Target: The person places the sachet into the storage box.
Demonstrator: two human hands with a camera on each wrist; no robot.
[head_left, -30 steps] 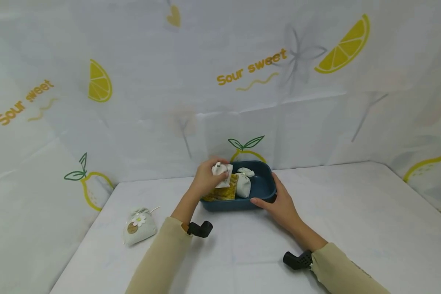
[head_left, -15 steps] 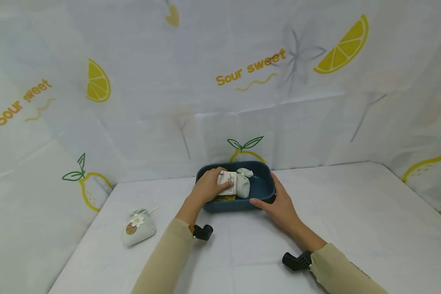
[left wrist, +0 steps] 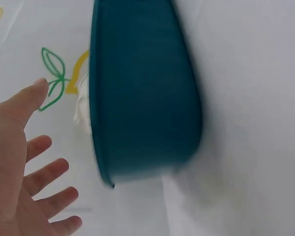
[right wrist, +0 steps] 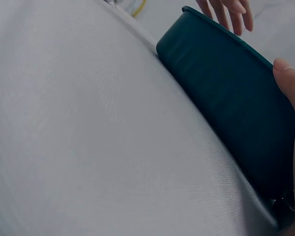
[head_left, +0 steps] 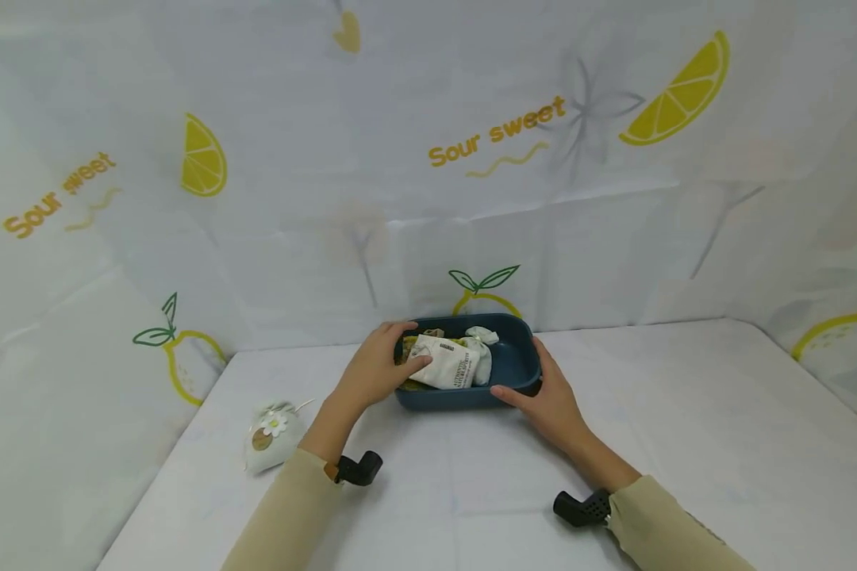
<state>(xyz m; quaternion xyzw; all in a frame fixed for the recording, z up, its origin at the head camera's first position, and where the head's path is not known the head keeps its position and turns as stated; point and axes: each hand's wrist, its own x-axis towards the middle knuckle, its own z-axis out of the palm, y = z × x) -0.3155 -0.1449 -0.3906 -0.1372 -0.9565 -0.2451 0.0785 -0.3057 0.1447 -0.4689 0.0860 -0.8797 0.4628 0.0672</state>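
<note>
A dark blue tray-like box (head_left: 513, 357) with raised walls stands at the back of the table. My right hand (head_left: 553, 400) grips its right end, thumb on the front rim. Inside, a white printed pouch (head_left: 446, 365) lies at a slant over yellow-brown packaging (head_left: 409, 346), beside a small pale tied bag (head_left: 482, 336). My left hand (head_left: 373, 369) is at the box's left end, fingers spread and holding nothing. In the left wrist view that hand (left wrist: 24, 172) is apart from the box wall (left wrist: 142, 93).
A pale drawstring bag (head_left: 271, 440) with a daisy and a brown round patch lies on the left of the white-covered table (head_left: 486, 492). Behind the box rises a white cloth backdrop (head_left: 293, 277) printed with lemons and lettering.
My left hand has let go of the white pouch and drawn back to the left. The pouch now rests in the box, tilted. My right hand keeps its grip on the box.
</note>
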